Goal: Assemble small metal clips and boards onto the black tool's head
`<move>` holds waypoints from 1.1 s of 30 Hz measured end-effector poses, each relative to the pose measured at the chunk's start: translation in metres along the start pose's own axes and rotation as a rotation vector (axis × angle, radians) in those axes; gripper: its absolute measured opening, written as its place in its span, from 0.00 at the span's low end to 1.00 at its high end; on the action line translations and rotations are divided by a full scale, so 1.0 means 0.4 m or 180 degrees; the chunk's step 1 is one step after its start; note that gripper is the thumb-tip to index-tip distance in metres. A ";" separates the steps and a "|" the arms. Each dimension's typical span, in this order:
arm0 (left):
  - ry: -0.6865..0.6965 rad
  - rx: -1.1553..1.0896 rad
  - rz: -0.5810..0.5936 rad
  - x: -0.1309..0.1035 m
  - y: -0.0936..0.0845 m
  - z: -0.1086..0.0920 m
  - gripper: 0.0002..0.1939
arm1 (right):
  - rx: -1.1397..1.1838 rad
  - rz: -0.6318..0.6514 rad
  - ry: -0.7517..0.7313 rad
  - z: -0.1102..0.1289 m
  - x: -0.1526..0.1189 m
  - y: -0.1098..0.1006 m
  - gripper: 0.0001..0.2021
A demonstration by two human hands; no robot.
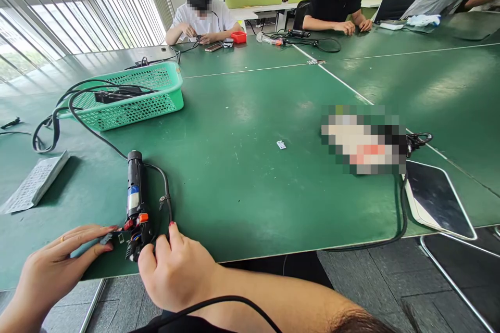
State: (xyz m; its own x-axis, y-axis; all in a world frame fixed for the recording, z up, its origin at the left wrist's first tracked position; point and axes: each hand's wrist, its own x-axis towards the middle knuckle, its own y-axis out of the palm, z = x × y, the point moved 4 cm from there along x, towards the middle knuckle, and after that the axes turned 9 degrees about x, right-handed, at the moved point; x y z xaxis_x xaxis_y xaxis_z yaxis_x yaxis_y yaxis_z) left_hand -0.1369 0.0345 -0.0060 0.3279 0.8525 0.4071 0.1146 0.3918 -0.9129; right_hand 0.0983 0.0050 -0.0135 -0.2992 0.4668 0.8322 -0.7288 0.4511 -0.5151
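Note:
A black cylindrical tool (135, 187) lies on the table near its front left edge, with a blue-and-white label, an orange part (144, 217) and bare coloured wires at its near end. My left hand (64, 252) is closed in a pinch on a small grey connector piece (106, 239), just left of those wires. My right hand (179, 265) is closed around the near end of the tool, its thumb and finger also against a black cable (169, 195). What lies under the right fingers is partly hidden.
A green basket (144, 109) holding black cables and tools stands at back left. A folded paper pad (35, 182) lies left, a small white scrap (281, 144) mid-table. A white-edged tablet (439, 200) rests at right beside a blurred item. Several people sit across the table.

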 end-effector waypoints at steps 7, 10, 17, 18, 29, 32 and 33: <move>-0.0010 -0.0690 0.0025 0.007 -0.005 -0.011 0.05 | 0.0053 -0.0077 -0.0045 0.000 0.000 -0.001 0.05; -0.0072 -0.0613 0.0059 0.001 0.000 -0.006 0.04 | 0.0048 -0.0067 -0.0048 0.000 0.000 0.000 0.05; -0.0021 -0.0492 0.0368 0.003 0.016 -0.005 0.05 | -0.0010 -0.0055 -0.0063 -0.001 0.000 -0.001 0.05; -0.0025 -0.0492 0.0387 0.004 0.017 -0.004 0.05 | -0.0009 -0.0055 -0.0065 -0.001 0.000 -0.001 0.05; -0.0139 -0.0503 0.0655 -0.013 0.040 0.023 0.08 | -0.0036 0.0035 -0.0057 -0.001 -0.001 0.003 0.05; -0.0125 -0.0430 0.0690 -0.014 0.042 0.026 0.10 | -0.0045 0.0049 -0.0041 -0.002 -0.001 0.006 0.05; -0.0107 -0.0397 0.0697 -0.014 0.042 0.024 0.12 | -0.0042 0.0024 -0.0035 -0.002 -0.001 0.006 0.05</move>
State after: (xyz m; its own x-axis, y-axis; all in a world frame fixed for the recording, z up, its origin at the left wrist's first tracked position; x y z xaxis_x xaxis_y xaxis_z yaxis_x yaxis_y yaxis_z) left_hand -0.1460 0.0398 -0.0232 0.3264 0.9243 0.1980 0.1598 0.1525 -0.9753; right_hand 0.0973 0.0066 -0.0153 -0.3113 0.4618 0.8305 -0.7185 0.4576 -0.5238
